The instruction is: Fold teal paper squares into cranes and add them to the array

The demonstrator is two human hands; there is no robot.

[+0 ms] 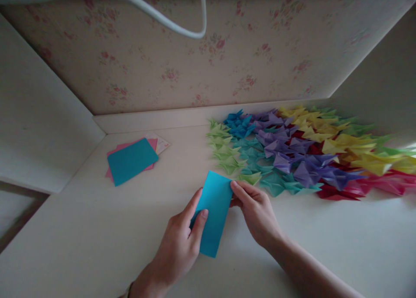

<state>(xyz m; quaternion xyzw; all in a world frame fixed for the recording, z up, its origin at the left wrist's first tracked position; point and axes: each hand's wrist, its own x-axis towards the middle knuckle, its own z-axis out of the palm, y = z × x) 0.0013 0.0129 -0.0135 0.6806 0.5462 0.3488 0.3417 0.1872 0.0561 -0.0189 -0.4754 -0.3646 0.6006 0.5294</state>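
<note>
A bright blue sheet of origami paper [215, 215], a tall narrow rectangle that looks folded, is held up between both hands over the white desk. My left hand [180, 237] grips its left edge, thumb on the front face and the other fingers partly hidden behind. At the upper right corner, my right hand [255, 209] pinches the paper between thumb and fingers. Beyond the hands to the right lie rows of folded paper cranes, among them light green ones [224, 146], teal ones [276, 181] and purple ones [305, 170].
A pile of paper sheets, teal [131, 161] on top and pink below, lies at the back left. Yellow cranes [347, 146] and red ones fill the far right. Side panels and a floral back wall [182, 72] enclose the desk [97, 237]. A white cable [156, 16] hangs above.
</note>
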